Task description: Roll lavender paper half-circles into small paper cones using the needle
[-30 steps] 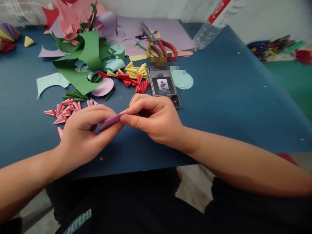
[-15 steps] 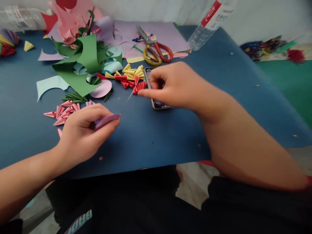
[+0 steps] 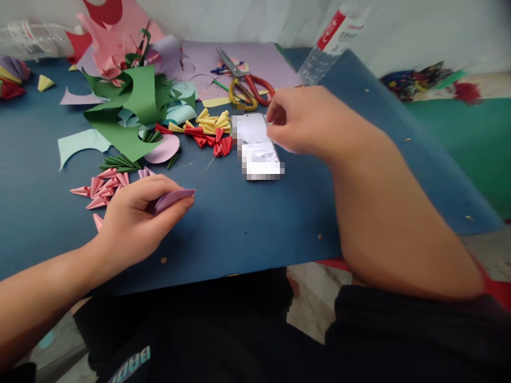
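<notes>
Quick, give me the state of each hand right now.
Left hand: closed, pinching a folded purple paper piece with a thin wire.
Right hand: loosely curled over the phone, holding nothing visible.

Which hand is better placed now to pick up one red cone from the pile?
Probably the right hand: it is free and hovers beside the phone, close to the red cones. The left hand already pinches the purple piece and sits farther away.

Bare forearms; black top with pale lettering.
</notes>
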Tool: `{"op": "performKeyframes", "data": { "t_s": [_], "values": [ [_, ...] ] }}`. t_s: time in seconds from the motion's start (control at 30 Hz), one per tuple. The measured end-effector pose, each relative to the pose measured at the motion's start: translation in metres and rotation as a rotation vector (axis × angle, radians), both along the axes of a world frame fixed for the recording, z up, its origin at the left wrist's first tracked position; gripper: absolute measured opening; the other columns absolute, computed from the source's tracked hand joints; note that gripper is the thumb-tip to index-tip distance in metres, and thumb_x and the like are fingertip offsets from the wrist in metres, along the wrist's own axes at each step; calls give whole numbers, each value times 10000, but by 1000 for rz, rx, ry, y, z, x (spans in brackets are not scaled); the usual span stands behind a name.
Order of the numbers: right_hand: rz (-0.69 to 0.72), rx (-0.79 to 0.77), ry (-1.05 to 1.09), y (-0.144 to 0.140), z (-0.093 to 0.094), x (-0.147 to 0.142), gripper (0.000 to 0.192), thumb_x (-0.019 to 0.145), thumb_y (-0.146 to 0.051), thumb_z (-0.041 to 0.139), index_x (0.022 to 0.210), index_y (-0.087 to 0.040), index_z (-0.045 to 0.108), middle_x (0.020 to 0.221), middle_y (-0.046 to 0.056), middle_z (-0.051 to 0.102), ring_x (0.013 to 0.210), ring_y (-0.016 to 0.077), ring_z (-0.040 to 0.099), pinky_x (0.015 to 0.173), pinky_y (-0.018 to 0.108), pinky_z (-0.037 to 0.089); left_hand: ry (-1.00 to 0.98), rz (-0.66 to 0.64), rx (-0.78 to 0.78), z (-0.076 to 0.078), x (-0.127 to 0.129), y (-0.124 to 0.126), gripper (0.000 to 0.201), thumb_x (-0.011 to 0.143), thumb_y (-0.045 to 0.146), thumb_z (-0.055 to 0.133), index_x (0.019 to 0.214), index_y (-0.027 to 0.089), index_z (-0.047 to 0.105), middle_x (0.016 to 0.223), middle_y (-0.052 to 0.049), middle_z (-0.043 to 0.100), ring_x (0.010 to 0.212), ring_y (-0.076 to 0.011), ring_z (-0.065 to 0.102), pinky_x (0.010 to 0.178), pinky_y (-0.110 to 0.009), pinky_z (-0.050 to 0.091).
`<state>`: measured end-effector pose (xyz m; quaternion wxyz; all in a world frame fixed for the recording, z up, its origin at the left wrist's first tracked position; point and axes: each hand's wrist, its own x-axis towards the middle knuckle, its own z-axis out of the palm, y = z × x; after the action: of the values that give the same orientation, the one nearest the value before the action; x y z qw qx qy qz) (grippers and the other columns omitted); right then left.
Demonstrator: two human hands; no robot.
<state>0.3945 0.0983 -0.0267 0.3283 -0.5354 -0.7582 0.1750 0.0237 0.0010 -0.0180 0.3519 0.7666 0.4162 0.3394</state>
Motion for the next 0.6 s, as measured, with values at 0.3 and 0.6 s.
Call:
{"op": "performKeyframes", "data": {
  "t_s": [0.3, 0.6],
  "values": [
    [380, -249, 637, -96, -10, -149, 200, 938, -331, 897, 1008, -170, 802, 933, 29, 780, 812, 161, 707, 723, 294, 594, 18, -8, -214, 3, -5, 10, 177, 925, 404, 836, 840, 249, 846, 779, -15, 748, 712, -196, 606, 644, -318, 460],
    [293, -231, 791, -93, -34, -155, 192, 899, -359, 945, 916, -204, 833, 943, 30, 777, 848, 166, 701, 691, 279, 567, 78, 59, -246, 2, -4, 12, 260, 892, 493, 838, 816, 244, 843, 732, -19, 697, 684, -194, 564, 592, -295, 427]
  ]
}}
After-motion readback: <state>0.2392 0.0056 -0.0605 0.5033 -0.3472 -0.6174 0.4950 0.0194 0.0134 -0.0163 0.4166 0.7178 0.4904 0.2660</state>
